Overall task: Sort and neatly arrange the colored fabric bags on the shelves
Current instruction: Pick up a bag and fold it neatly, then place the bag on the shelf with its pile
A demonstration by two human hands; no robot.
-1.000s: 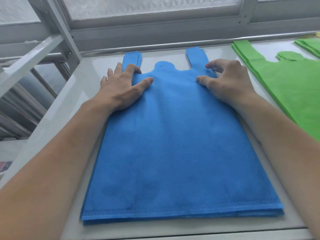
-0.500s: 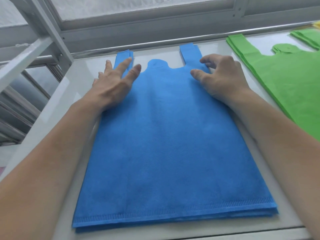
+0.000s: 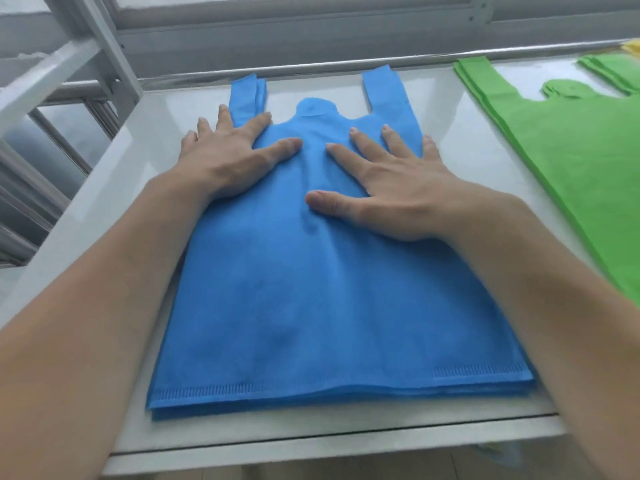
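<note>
A stack of blue fabric bags (image 3: 322, 306) lies flat on the white shelf (image 3: 114, 188), handles pointing to the back. My left hand (image 3: 228, 157) rests flat with straight fingers on the upper left of the stack, partly over the left handle and the shelf. My right hand (image 3: 391, 188) presses flat with spread fingers on the upper right of the stack, below the right handle. A stack of green fabric bags (image 3: 568, 157) lies to the right on the same shelf.
Grey metal shelf posts and rails (image 3: 100, 53) rise at the left and along the back. A bit of yellow fabric (image 3: 632, 48) shows at the far right edge. The shelf's front edge (image 3: 311, 448) runs along the bottom.
My right hand has uncurled and moved down and inward to lie flat on the blue stack. My left hand has stayed flat near the left handle, its thumb spread out.
</note>
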